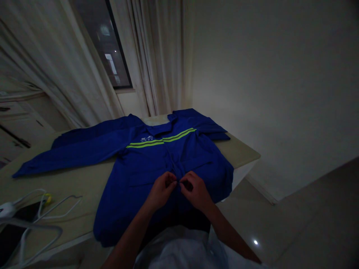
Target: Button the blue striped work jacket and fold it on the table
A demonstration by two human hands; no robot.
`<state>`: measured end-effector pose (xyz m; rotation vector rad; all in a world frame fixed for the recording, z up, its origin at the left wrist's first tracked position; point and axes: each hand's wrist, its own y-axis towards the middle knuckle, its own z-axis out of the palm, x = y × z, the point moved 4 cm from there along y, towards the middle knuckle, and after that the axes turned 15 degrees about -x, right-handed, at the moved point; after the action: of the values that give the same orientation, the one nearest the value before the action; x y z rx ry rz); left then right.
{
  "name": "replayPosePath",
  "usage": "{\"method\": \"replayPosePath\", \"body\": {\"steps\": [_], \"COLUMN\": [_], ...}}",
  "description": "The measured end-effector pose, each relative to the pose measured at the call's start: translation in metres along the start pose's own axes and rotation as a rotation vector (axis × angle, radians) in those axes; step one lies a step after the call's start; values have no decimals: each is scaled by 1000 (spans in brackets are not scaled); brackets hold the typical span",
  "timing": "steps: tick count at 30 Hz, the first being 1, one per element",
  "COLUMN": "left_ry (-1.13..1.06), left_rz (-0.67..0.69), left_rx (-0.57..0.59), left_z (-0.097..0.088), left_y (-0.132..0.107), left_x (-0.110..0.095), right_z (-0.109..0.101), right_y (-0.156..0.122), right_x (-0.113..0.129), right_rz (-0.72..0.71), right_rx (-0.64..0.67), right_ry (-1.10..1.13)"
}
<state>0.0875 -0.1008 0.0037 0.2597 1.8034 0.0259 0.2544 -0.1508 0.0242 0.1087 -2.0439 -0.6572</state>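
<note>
A blue work jacket (146, 160) with yellow-green and dark chest stripes lies front side up, its collar toward the window and its lower hem hanging over the near table edge. White printing marks the chest on the left side. My left hand (165, 186) pinches the jacket's front opening low down, fingers closed. Close beside it, my right hand (193, 186) pinches the other side of the opening, thumb and forefinger together. The fingertips of both hands nearly meet at the centre line. Whatever small fastening may lie between them is too dark to make out.
The jacket rests on a pale table (244, 151). At the left lie white cables (60, 215), a white plug (7, 210) and a dark flat object (12, 235). Curtains (159, 56) and a window stand behind; a bare wall (275, 86) rises at the right.
</note>
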Motion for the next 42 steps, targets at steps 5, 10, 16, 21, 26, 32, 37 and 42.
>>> {"method": "replayPosePath", "body": {"steps": [5,10,16,21,26,32,37,42], "left_ry": [-4,-13,-6,22,128,-38,-88,-148], "left_rz": [-8,-12,-46,-52,41,-78,-98,-127], "left_rx": [-20,-43,-71,-70,-59,-46,-94,-136], "left_z": [0,1,1,1,1,5,3,1], "left_y": [-2,-5,-5,-4,0,9,11,11], "left_x": [-2,-6,-6,-12,-17,1,7,11], "right_z": [1,4,2,8,14,13,8,8], "right_y": [-1,-4,-4,-8,-15,-18,-6,0], "right_x": [6,13,12,8,2,-7,-5,6], "right_rz": [2,-38,-150,-285,-376,-369,-130,26], "right_rx": [-11,22,14,-26,-67,-10,-72,17], "right_ry": [-62,-102,-304,-427,-373,-213,-40,-80]}}
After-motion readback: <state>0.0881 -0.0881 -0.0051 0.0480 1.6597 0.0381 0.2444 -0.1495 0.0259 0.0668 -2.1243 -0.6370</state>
